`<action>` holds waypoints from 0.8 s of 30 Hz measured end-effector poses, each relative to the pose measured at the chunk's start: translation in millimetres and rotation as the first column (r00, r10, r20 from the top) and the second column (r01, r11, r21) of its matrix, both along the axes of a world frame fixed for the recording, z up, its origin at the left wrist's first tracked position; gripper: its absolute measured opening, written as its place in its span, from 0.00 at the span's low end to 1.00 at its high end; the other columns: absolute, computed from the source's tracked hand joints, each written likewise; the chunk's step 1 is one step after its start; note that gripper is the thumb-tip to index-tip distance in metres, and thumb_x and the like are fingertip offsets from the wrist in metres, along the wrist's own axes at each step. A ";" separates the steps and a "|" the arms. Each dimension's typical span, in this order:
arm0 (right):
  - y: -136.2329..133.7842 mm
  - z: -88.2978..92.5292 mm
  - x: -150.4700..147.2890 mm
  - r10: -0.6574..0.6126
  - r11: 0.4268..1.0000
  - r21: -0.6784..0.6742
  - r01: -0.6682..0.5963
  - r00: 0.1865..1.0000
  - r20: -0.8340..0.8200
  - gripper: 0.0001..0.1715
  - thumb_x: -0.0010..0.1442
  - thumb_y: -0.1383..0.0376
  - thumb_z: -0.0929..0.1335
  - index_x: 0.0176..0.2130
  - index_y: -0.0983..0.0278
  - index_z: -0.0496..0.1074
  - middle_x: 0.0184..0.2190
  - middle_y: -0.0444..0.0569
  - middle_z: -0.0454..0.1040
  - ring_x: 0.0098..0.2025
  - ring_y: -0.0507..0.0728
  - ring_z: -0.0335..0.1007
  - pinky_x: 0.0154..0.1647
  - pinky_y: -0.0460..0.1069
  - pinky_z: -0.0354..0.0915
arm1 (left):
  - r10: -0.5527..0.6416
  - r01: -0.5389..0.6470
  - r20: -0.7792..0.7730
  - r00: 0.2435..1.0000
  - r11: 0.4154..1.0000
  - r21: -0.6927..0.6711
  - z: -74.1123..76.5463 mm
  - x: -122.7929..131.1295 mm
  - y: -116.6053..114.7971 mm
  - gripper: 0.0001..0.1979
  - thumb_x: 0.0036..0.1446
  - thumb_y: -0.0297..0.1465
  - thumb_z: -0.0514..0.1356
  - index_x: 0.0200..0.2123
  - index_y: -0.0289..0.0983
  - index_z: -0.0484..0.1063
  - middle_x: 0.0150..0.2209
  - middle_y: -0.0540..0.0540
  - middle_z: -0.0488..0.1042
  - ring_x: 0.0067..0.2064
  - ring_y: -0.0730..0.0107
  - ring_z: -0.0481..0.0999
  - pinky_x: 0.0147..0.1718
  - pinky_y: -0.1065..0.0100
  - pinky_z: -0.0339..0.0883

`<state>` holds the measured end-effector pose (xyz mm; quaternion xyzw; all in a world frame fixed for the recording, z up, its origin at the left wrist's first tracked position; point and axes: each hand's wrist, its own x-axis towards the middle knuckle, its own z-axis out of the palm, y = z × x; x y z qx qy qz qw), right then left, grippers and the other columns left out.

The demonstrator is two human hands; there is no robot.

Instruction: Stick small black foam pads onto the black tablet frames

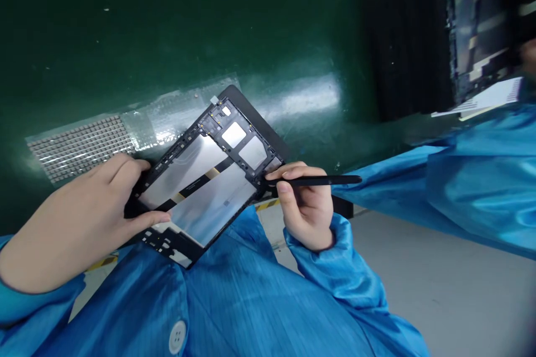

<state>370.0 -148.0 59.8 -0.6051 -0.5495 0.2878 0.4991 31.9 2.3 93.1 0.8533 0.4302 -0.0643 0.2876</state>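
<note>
An opened tablet frame (201, 178), black with silver inner plates, is tilted across the middle over the bench's near edge. My left hand (96, 201) grips its left side, thumb over the inner face and fingers at the outer edge. Between the thumb and fingers of my right hand (307, 203) is a slim black pen-shaped tool (322, 180). Its tip end meets the tablet's right corner, where my fingers partly hide it. Beyond the tablet's upper right edge shows a dark flat panel (259, 122); whether the two are joined I cannot tell.
A clear sheet with rows of small grey pieces (84, 142) lies on the green bench (167, 22), left of the tablet. Dark stacked tablet parts (419, 39) and white paper strips (486, 97) are at the right. Another person's blue sleeve (481, 173) reaches in there.
</note>
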 end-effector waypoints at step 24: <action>-81.3 23.6 -65.6 -0.473 0.839 -0.322 0.438 0.880 -0.035 0.19 0.60 0.52 0.78 0.49 0.28 0.86 0.38 0.51 0.91 0.34 0.75 0.91 0.20 0.58 0.82 | 0.164 -0.104 0.639 0.752 0.986 -0.132 2.0 51.6 -68.9 0.31 0.66 0.47 0.70 0.66 0.39 0.77 0.58 0.35 0.82 0.53 0.50 0.86 0.52 0.53 0.86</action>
